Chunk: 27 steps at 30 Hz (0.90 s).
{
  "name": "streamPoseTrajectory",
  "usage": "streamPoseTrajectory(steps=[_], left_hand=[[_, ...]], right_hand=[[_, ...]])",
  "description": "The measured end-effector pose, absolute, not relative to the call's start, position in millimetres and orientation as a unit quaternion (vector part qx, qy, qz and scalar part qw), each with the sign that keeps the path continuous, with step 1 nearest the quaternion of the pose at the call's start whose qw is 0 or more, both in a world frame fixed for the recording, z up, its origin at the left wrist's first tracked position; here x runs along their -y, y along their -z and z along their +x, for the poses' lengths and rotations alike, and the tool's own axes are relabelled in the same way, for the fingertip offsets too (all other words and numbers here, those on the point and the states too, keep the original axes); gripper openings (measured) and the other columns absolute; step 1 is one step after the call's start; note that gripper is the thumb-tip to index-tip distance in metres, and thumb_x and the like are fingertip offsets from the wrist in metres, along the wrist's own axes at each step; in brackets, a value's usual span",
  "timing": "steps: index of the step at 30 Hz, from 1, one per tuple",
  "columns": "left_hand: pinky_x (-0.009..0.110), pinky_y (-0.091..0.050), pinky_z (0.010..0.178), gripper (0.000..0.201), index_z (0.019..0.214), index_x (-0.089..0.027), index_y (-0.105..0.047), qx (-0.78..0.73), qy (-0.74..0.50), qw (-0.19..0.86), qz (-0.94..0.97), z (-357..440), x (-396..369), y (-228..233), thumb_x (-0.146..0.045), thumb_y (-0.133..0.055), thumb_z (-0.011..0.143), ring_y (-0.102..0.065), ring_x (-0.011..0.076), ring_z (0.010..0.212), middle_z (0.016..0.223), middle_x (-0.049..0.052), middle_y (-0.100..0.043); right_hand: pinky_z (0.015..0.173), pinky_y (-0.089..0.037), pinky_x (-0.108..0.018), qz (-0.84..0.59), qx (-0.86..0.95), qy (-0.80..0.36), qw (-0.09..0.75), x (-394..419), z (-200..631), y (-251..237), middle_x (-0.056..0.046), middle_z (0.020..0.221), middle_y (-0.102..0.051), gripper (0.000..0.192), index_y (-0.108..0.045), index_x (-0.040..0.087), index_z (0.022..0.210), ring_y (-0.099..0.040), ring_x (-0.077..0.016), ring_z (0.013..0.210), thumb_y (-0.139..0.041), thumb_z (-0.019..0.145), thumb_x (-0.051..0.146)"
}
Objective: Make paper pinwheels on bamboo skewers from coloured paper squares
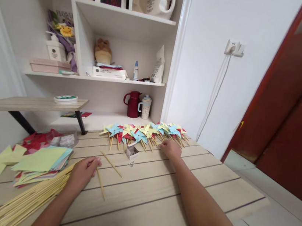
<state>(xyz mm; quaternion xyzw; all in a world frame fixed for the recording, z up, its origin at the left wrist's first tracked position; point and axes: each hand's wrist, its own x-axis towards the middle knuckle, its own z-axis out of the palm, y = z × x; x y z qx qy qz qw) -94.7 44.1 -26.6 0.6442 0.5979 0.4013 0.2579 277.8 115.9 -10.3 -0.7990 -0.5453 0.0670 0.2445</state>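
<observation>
On the left of the table, my left hand (84,172) is closed, its fingertips at the upper end of a thin wooden stick (101,184). A second stick (111,164) lies just beyond it. Under my left forearm runs a bundle of long sticks (28,199). My right hand (171,149) reaches forward with curled fingers to the stick ends of the paper pinwheels (139,135); what it pinches, if anything, is hidden. Those pinwheels are yellow, blue and red and lie in a row. Between the hands stands a small open box (132,152), with tiny pieces (131,164) beside it.
Coloured paper sheets (40,159) are stacked at left, beside folded yellow paper (5,158) and a clear bag (65,139). A small raised shelf (35,105) stands behind them. At the back are a red jug (133,105) and a lidded cup (146,108).
</observation>
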Motion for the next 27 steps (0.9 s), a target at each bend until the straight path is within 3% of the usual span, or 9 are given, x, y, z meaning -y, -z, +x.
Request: streamPoseTrajectory(steps=[7, 15, 27], left_hand=[[0.026, -0.028, 0.042, 0.053, 0.077, -0.016, -0.066, -0.596, -0.412, 0.268, 0.636, -92.7, -41.4, 22.6, -0.065, -0.046, 0.075, -0.039, 0.0138, 0.036, 0.043, -0.005, -0.046], [0.024, -0.025, 0.041, 0.051, 0.074, -0.017, -0.066, -0.583, -0.424, 0.287, 0.63, -91.8, -40.4, 20.9, -0.065, -0.05, 0.075, -0.037, 0.0128, 0.036, 0.042, -0.006, -0.045], [0.025, -0.028, 0.042, 0.053, 0.075, -0.016, -0.066, -0.588, -0.418, 0.275, 0.636, -93.2, -44.5, 23.7, -0.065, -0.047, 0.076, -0.038, 0.013, 0.036, 0.043, -0.005, -0.046]], right_hand=[[0.07, -0.045, -0.027, -0.804, 0.537, -0.079, 0.242, -117.9, 275.1, 14.6, -0.006, 0.096, -0.073, 0.016, -0.074, 0.024, 0.083, -0.066, -0.0227, 0.093, -0.071, 0.074, 0.037], [0.061, -0.043, -0.024, -0.812, 0.499, -0.095, 0.288, -113.9, 275.8, 7.0, -0.003, 0.081, -0.073, 0.022, -0.071, 0.024, 0.082, -0.067, -0.0178, 0.078, -0.063, 0.08, 0.044], [0.063, -0.045, -0.026, -0.828, 0.463, -0.096, 0.301, -114.1, 282.4, 13.0, -0.005, 0.08, -0.073, 0.018, -0.071, 0.023, 0.079, -0.068, -0.0208, 0.08, -0.064, 0.075, 0.038]])
